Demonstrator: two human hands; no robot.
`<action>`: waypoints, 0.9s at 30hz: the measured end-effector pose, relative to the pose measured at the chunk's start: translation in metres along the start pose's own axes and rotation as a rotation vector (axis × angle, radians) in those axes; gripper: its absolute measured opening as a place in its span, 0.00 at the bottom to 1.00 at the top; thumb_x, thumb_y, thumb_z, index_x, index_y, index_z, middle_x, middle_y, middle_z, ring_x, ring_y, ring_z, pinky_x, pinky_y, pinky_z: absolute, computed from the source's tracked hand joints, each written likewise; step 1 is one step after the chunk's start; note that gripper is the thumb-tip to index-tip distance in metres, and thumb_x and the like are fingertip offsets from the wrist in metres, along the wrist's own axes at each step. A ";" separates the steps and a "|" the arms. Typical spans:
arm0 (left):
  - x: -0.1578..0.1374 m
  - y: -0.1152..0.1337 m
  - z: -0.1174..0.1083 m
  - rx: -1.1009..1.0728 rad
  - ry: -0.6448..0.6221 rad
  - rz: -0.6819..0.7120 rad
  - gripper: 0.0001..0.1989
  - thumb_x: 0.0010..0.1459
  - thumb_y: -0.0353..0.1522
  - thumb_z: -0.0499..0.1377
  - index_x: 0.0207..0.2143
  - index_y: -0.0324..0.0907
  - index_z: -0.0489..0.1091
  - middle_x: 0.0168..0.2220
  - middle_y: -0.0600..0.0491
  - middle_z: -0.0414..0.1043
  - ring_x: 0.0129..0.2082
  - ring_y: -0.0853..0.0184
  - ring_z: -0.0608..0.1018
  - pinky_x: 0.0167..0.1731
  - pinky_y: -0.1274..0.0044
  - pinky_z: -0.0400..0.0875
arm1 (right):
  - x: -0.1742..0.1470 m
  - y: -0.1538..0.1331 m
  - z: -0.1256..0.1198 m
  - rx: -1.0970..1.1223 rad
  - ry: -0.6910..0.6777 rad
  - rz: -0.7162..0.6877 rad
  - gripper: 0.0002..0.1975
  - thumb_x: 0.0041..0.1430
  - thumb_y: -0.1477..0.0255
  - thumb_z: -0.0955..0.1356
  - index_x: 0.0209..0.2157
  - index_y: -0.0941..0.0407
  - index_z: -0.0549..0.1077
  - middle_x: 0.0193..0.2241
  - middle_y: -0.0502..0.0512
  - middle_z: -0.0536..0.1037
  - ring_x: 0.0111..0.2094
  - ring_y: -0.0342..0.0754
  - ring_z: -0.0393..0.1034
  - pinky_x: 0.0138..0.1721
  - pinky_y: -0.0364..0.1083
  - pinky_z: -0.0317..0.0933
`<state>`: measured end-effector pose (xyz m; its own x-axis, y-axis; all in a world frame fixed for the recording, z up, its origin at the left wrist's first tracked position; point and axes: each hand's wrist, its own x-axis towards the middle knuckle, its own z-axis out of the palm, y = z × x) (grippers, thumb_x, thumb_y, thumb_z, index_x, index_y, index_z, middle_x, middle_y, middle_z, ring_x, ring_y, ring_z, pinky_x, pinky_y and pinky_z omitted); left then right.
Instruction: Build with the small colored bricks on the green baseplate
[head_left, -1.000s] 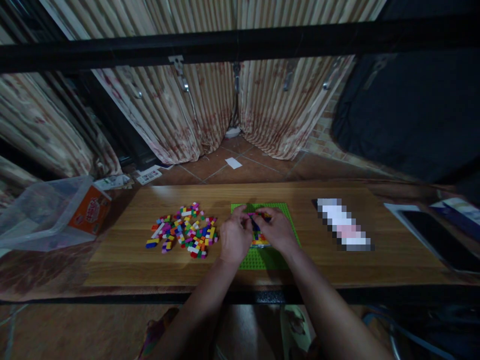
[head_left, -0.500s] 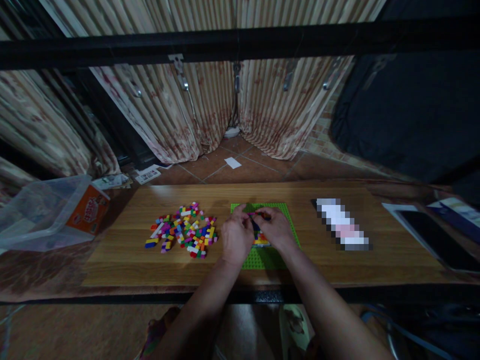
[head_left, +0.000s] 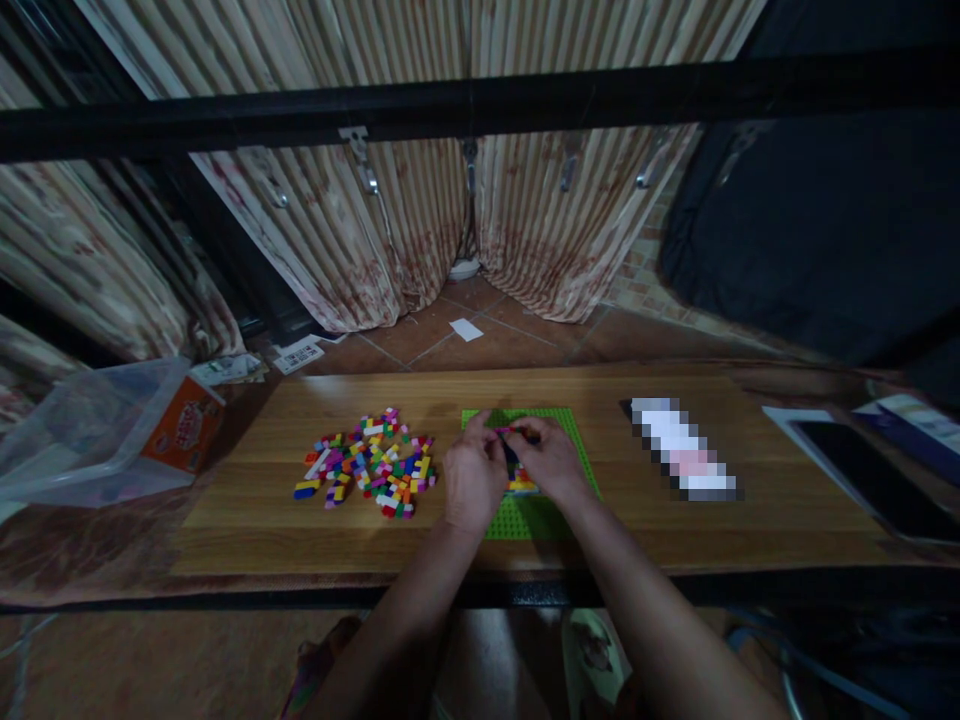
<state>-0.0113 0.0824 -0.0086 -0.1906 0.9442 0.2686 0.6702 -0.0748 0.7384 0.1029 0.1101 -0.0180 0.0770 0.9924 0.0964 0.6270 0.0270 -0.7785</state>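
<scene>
Both hands are bent over a green studded baseplate (head_left: 517, 525) that lies on the wooden board. My left hand (head_left: 474, 475) is closed at the plate's left side, its fingertips at a small pink toy brick (head_left: 504, 431). From the right, my right hand (head_left: 551, 455) pinches at the same spot, its fingertips almost meeting the left ones. Between the hands, a patch of joined toy bricks (head_left: 521, 480) in yellow, orange, blue and white shows on the plate. The fingers cover much of this patch and most of the pink brick.
Loose coloured bricks (head_left: 390, 465) are spread left of the plate. A clear plastic box (head_left: 82, 430) with an orange label stands at the far left. On the right lie a pixelated object (head_left: 686, 450) and a dark flat device (head_left: 877, 480). A black bar (head_left: 480, 100) crosses above the board.
The view has tilted slightly. Both hands stay at the same place on the baseplate, with only tiny finger movement.
</scene>
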 end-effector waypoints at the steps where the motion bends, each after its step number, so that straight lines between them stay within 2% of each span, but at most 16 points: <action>1: 0.000 0.000 0.000 -0.006 -0.002 0.000 0.18 0.55 0.25 0.55 0.50 0.40 0.66 0.33 0.52 0.79 0.34 0.66 0.80 0.39 0.75 0.73 | 0.000 0.001 0.000 0.009 -0.009 -0.005 0.11 0.53 0.65 0.66 0.35 0.53 0.77 0.37 0.56 0.75 0.37 0.49 0.70 0.43 0.49 0.63; 5: -0.001 -0.001 0.000 -0.024 -0.009 -0.004 0.18 0.56 0.26 0.56 0.50 0.39 0.66 0.34 0.51 0.79 0.34 0.66 0.80 0.39 0.75 0.73 | 0.002 0.006 0.000 0.063 -0.025 -0.009 0.13 0.56 0.63 0.64 0.34 0.53 0.77 0.38 0.55 0.75 0.37 0.48 0.70 0.43 0.48 0.63; 10: -0.004 -0.002 0.002 -0.016 0.014 -0.013 0.19 0.56 0.26 0.56 0.51 0.40 0.66 0.36 0.51 0.79 0.36 0.65 0.80 0.40 0.74 0.73 | 0.002 0.005 0.000 0.041 -0.017 -0.023 0.16 0.59 0.60 0.62 0.33 0.54 0.77 0.35 0.55 0.76 0.37 0.48 0.70 0.41 0.48 0.63; 17: -0.004 0.001 0.000 -0.021 0.009 -0.040 0.20 0.56 0.26 0.56 0.52 0.40 0.65 0.36 0.50 0.79 0.35 0.65 0.80 0.39 0.74 0.73 | -0.002 -0.001 -0.001 -0.054 -0.004 -0.006 0.16 0.56 0.59 0.66 0.37 0.55 0.78 0.37 0.58 0.75 0.36 0.50 0.71 0.41 0.49 0.63; 23: -0.004 0.001 -0.001 0.016 -0.004 -0.023 0.20 0.55 0.26 0.57 0.52 0.40 0.65 0.37 0.50 0.79 0.35 0.65 0.80 0.39 0.74 0.73 | -0.002 -0.002 0.001 -0.051 0.021 -0.001 0.13 0.55 0.60 0.67 0.36 0.53 0.78 0.36 0.55 0.76 0.37 0.49 0.71 0.41 0.48 0.63; 27: -0.005 0.000 -0.001 0.002 0.005 0.001 0.20 0.56 0.27 0.56 0.52 0.40 0.65 0.37 0.50 0.79 0.35 0.65 0.80 0.39 0.74 0.73 | -0.002 -0.003 0.000 -0.079 0.013 0.006 0.14 0.56 0.60 0.66 0.36 0.54 0.78 0.37 0.57 0.75 0.38 0.50 0.72 0.41 0.48 0.63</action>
<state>-0.0109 0.0773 -0.0094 -0.1935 0.9426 0.2723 0.6721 -0.0749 0.7366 0.1009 0.1076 -0.0155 0.0910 0.9908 0.1005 0.6857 0.0108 -0.7278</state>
